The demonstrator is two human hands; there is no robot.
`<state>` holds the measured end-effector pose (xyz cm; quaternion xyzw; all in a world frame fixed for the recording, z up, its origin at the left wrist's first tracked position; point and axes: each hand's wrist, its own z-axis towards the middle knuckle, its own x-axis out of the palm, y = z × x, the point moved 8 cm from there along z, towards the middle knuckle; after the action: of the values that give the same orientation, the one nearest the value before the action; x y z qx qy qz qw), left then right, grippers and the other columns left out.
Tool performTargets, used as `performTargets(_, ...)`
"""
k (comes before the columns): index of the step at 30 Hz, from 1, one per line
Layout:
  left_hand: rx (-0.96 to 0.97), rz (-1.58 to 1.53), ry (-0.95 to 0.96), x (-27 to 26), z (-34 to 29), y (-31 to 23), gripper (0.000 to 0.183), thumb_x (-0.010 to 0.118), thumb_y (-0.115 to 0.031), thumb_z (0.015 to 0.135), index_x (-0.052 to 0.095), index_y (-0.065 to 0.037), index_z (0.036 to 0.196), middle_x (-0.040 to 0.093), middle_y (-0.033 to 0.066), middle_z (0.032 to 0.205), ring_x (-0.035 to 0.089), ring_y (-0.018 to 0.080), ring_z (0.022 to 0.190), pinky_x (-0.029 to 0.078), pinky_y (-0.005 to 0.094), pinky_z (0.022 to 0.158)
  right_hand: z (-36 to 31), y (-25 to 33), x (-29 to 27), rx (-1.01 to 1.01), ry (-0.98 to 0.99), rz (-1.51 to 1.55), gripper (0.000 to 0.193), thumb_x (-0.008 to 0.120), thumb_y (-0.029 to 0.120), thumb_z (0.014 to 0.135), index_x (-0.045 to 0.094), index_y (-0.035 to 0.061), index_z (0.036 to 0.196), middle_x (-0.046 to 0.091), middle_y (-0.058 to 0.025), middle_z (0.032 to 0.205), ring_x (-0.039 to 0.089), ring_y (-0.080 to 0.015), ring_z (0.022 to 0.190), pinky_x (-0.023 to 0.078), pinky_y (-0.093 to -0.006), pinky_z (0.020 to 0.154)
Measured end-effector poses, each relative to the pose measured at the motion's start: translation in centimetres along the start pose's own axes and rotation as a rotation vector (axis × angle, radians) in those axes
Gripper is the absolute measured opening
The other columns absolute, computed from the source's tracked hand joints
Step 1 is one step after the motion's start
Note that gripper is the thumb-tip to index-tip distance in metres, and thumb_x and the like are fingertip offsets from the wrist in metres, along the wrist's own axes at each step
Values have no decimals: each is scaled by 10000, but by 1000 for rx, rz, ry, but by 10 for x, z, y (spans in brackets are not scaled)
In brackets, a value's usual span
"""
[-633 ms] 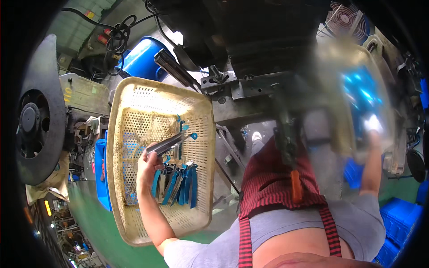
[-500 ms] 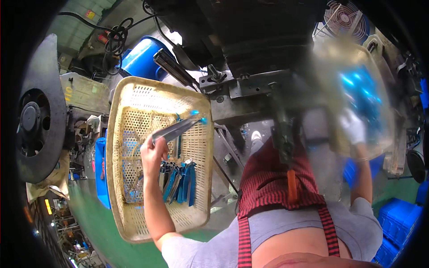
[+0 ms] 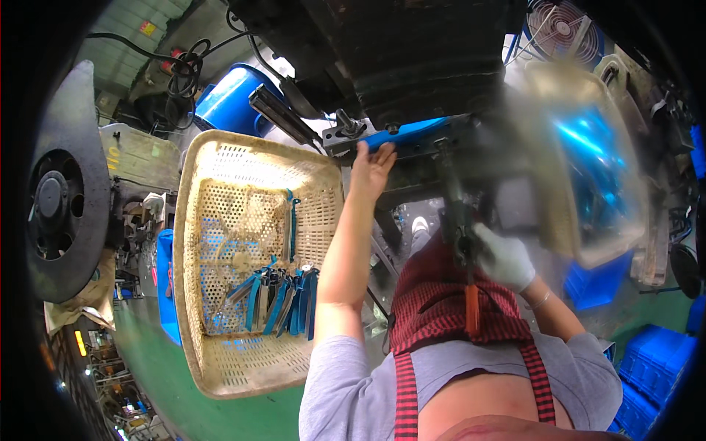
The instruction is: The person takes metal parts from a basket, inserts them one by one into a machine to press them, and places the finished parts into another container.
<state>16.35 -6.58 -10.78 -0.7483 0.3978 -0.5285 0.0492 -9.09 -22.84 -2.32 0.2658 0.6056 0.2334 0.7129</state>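
My bare left hand (image 3: 373, 170) is at the left end of a long blue strip (image 3: 408, 132), its fingertips apart against the strip's lower edge. The strip lies along the front fixture (image 3: 419, 147) of a dark machine. My right hand (image 3: 504, 257), in a pale glove, is beside an upright metal lever (image 3: 461, 239) with an orange handle (image 3: 472, 310); its fingertips are partly hidden there. To the left, a cream plastic basket (image 3: 190, 294) holds several blue and grey strips (image 3: 283, 301) in its lower right part.
A blurred second basket (image 3: 592, 256) on the right holds shiny blue pieces (image 3: 592, 162). Behind the left basket stands a blue drum (image 3: 239, 99). A fan (image 3: 562, 29) is at the upper right, blue crates (image 3: 651, 364) at the lower right, and a large dark wheel (image 3: 51, 195) at far left.
My left hand has moved right from above the left basket to the machine, where the strip now lies in the fixture. My right hand has left the right basket for the lever.
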Motion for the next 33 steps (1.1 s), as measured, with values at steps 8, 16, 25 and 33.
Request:
performTargets(8, -129, 99, 169, 37, 30, 31, 172, 377, -10, 698, 442, 70, 836, 514, 165, 834, 526, 272, 774, 447, 431, 797, -13, 97, -10, -808, -13, -232, 270, 659, 290, 638, 579, 177, 870, 341, 15, 464, 366, -142, 370, 247, -288, 397)
performTargets(16, 1111, 1316, -630, -94, -87, -158, 394, 567, -161, 747, 432, 59, 1045, 500, 124, 861, 509, 241, 795, 422, 315, 713, 84, 30, 26, -13, -270, -167, 398, 631, 269, 666, 512, 57, 981, 580, -152, 656, 569, -327, 590, 461, -400, 560)
performTargets(25, -292, 2481, -1115, -313, -109, -175, 260, 506, -255, 766, 611, -127, 967, 501, 59, 1112, 362, 233, 1134, 338, 358, 880, 86, 35, 17, -13, -269, -148, 405, 660, 247, 653, 507, 53, 974, 565, -139, 635, 567, -315, 593, 458, -382, 539)
performTargets(33, 250, 2207, -689, -244, -150, -227, 207, 527, -232, 729, 577, -88, 868, 593, 133, 838, 578, 270, 760, 446, 401, 698, 85, -7, 11, 237, 303, 763, 423, 537, 407, 756, 547, -6, 848, 564, -50, 621, 507, -136, 496, 381, -225, 454)
